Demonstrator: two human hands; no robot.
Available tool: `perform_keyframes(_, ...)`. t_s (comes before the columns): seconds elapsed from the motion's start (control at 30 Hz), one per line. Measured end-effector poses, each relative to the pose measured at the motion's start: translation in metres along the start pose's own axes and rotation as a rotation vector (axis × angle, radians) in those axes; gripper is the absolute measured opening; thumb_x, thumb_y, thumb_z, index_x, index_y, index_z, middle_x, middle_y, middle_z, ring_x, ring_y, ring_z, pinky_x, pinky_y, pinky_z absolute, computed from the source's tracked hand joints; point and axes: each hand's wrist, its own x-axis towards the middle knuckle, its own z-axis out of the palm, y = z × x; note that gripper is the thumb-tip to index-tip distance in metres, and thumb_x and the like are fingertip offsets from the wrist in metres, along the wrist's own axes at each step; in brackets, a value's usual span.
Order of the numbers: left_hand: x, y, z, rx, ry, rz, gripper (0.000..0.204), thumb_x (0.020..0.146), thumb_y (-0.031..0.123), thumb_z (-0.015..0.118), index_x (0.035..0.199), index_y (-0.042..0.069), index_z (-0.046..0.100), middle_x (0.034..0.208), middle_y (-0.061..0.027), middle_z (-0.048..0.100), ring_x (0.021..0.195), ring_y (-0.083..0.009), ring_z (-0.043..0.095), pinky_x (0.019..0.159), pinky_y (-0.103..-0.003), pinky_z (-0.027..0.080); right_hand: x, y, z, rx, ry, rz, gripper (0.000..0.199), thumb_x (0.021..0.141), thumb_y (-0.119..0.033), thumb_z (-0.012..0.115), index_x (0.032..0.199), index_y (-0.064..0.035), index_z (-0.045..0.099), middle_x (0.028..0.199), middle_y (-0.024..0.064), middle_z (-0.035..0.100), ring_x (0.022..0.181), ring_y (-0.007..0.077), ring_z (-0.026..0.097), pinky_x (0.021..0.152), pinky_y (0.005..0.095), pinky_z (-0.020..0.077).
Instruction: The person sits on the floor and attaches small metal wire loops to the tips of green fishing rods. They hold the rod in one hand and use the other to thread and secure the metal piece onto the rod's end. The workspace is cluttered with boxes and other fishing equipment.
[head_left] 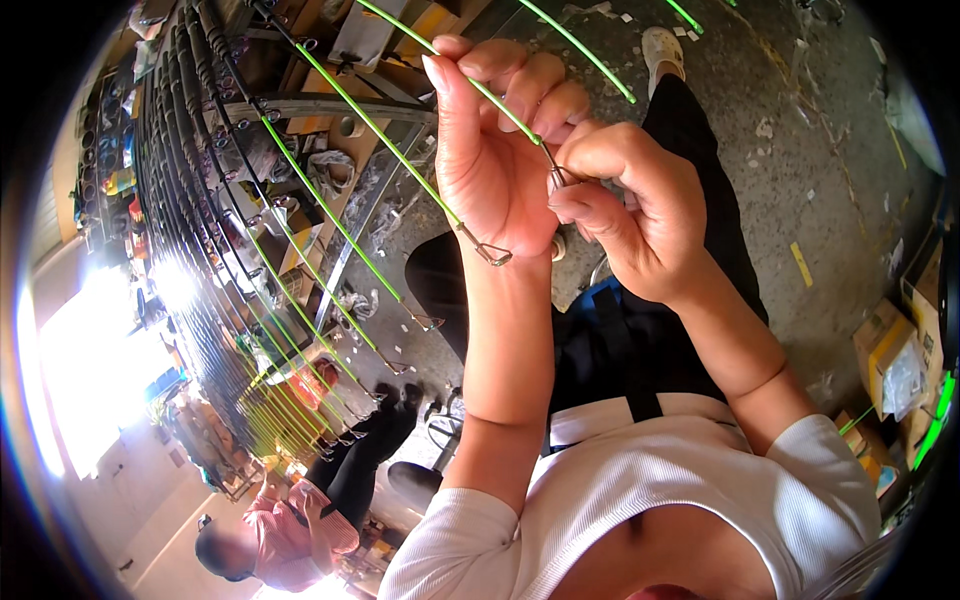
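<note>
A thin fishing rod with a bright green tip section (487, 94) slants down across my left palm. My left hand (500, 160) is turned palm up, with the rod held between its thumb and curled fingers. At the rod's end, my right hand (635, 205) pinches the small metal tip guide (557, 176) between thumb and forefinger; the fingertips partly hide it. Just left of my left wrist, another green rod tip (390, 145) ends in a wire tip guide (490, 253), which overlaps the wrist in view.
Many more rods (185, 130) with dark shafts and green tips hang in a row at the left. Another green rod tip (585, 55) shows beyond my hands. Cardboard boxes (885, 350) stand at the right. A person in a pink top (295, 530) is at the lower left.
</note>
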Motion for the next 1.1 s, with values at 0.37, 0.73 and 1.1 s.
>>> perform_keyframes(0.37,-0.002,-0.001,-0.002,-0.014,-0.027,-0.007,0.017,0.093,0.03,0.051,0.104,0.021,0.06,0.086,0.0101,0.053,0.066,-0.0092,0.033,0.062,-0.024,0.032,-0.002,-0.001,0.001,0.025,-0.002,-0.025,0.019,0.087,-0.015,0.061,0.087,0.0012,0.053,0.075,0.007,0.056,0.058,0.0096,0.049,0.051,0.0211,0.0397)
perform_keyframes(0.73,-0.008,-0.002,-0.009,0.05,-0.055,0.058,0.013,0.093,0.016,0.051,0.102,0.01,0.058,0.082,0.001,0.05,0.072,-0.0126,0.04,0.065,-0.026,0.038,0.004,-0.016,0.005,0.312,0.018,0.29,0.015,0.092,-0.01,0.054,0.082,-0.0002,0.05,0.066,0.0006,0.047,0.049,0.004,0.04,0.044,0.0178,0.0317)
perform_keyframes(1.1,-0.023,-0.004,-0.007,0.039,0.168,-0.003,0.076,0.091,0.055,0.039,0.136,-0.005,0.03,0.14,-0.0185,0.036,0.128,-0.0315,0.036,0.108,-0.04,0.029,-0.004,0.0,-0.006,0.088,0.075,0.266,0.014,0.088,-0.003,0.056,0.102,0.0007,0.058,0.075,0.0045,0.058,0.052,0.0064,0.049,0.048,0.0184,0.0396)
